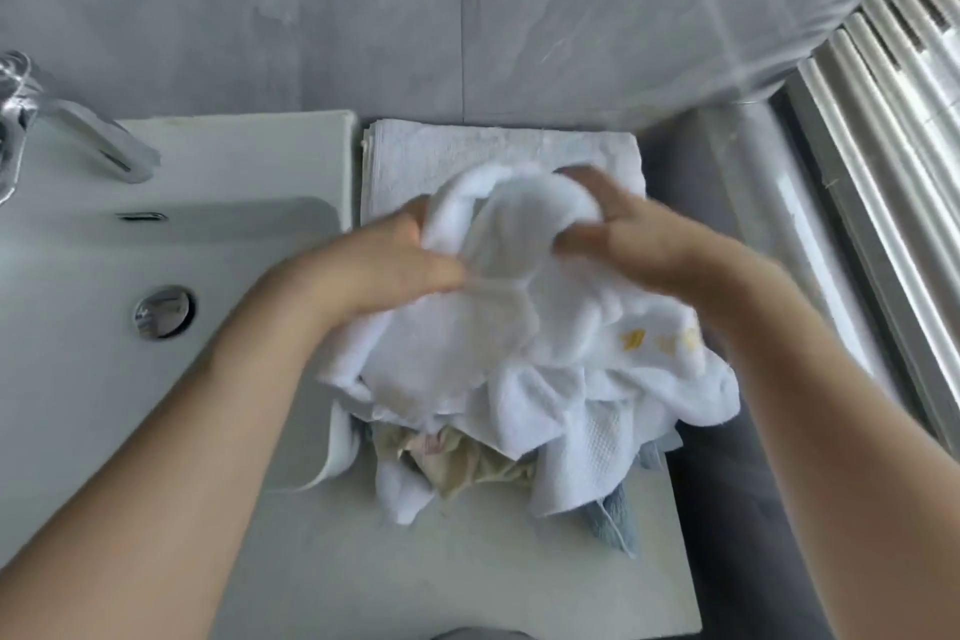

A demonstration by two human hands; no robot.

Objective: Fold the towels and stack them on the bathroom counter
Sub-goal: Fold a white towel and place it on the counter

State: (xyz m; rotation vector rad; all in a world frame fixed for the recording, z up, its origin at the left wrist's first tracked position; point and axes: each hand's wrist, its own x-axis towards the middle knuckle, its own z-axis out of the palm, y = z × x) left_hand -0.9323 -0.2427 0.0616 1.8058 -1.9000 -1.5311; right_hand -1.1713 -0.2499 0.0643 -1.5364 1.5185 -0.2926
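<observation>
Two hands grip one crumpled white towel (pixel 524 286) at the middle of my view: my left hand (pixel 387 265) pinches its 9 o'clock edge, my right hand (pixel 631 237) clutches the 2 o'clock fold, both blurred. It hangs over a loose pile of towels (pixel 519 437) at 6 o'clock on the counter (pixel 467 577). At 12 o'clock lies a folded towel (pixel 467 151), flat against the wall. Toward 9 o'clock sits the sink (pixel 104 379) with its faucet (pixel 88 130) and drain (pixel 165 312).
</observation>
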